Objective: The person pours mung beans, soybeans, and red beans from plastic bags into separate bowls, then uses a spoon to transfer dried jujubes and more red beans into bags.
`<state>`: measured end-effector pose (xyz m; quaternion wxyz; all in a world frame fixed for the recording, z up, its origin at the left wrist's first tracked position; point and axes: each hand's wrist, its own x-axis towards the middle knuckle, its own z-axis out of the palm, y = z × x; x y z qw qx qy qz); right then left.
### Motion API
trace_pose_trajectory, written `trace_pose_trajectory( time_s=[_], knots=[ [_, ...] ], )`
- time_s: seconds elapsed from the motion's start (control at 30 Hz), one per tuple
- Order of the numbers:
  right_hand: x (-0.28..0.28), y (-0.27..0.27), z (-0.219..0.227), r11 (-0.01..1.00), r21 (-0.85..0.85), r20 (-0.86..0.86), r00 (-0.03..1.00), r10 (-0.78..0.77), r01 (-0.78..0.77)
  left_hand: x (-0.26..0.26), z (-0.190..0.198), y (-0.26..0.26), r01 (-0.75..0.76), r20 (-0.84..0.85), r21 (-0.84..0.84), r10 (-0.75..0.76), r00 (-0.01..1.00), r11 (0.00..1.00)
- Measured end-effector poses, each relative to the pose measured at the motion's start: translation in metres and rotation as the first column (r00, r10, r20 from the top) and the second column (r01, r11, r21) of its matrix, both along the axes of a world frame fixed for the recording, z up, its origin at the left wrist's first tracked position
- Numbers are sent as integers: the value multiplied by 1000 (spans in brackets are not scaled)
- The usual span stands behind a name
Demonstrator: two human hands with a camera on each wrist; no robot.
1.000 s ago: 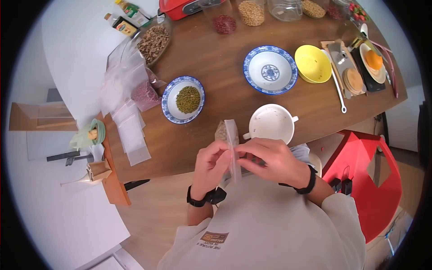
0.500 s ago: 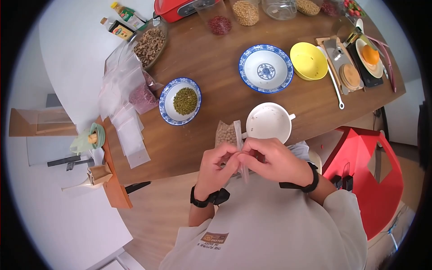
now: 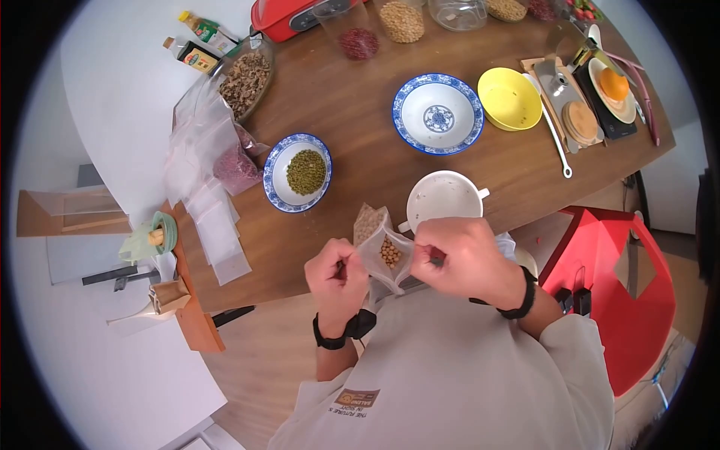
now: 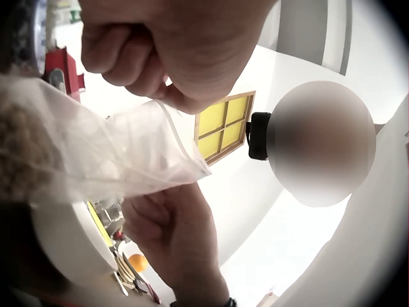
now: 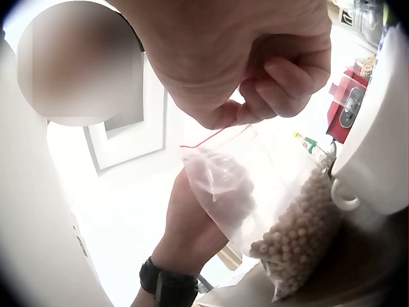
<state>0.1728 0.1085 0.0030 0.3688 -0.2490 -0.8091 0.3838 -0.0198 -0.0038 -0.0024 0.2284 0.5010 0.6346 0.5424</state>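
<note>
In the head view both hands hold a clear zip bag by opposite sides of its mouth, which gapes wide. Tan round beans show inside it. My left hand pinches the left edge with curled fingers. On the right edge, my right hand does the same. A red zip line runs from the right fingertips in the right wrist view, with beans filling the bag's lower part. Just beyond the right hand stands a white two-handled pot with a few specks in it.
A blue-and-white bowl holds green beans; another such bowl stands farther back, beside a yellow bowl. Empty plastic bags lie at left. Several jars, a board and a red appliance line the back.
The bag's mouth was a narrow closed strip between the pinching fingers. Both hands have moved apart, pulling the mouth wide and exposing the beans inside.
</note>
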Motion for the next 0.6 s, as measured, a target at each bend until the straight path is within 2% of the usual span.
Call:
trace_pose_trajectory(
  time_s=[0.13,0.2,0.27,0.33,0.37,0.43,0.47,0.53,0.57,0.6],
  knots=[
    [15,6,9,997,44,119,991,-66,61,-9,15,-5,-47,-52,-28,46,998,998],
    [18,7,14,996,63,147,987,-71,63,-9,21,-6,-97,-137,-25,93,986,995],
    [21,6,18,994,85,174,981,-81,67,-9,23,-7,-89,-160,-13,86,983,996],
    [23,5,22,986,142,274,954,-119,82,-8,26,-6,-79,-184,-2,77,980,997],
    [21,5,24,986,144,273,955,-119,81,-8,28,-5,-49,-201,4,48,978,999],
    [14,5,30,929,345,50,986,-161,134,-6,33,-3,-25,-218,10,26,976,1000],
    [11,4,36,929,346,51,987,-155,128,-5,35,-1,-10,-227,2,10,974,1000],
    [7,-1,46,870,492,-2,999,47,-40,-3,41,5,-1,-236,-3,0,972,1000],
    [4,-4,45,868,495,-2,999,53,-46,0,44,9,-2,-244,-10,0,970,1000],
    [0,-7,40,856,498,68,991,119,-137,1,45,11,-4,-252,-17,-1,968,1000]
  ],
)
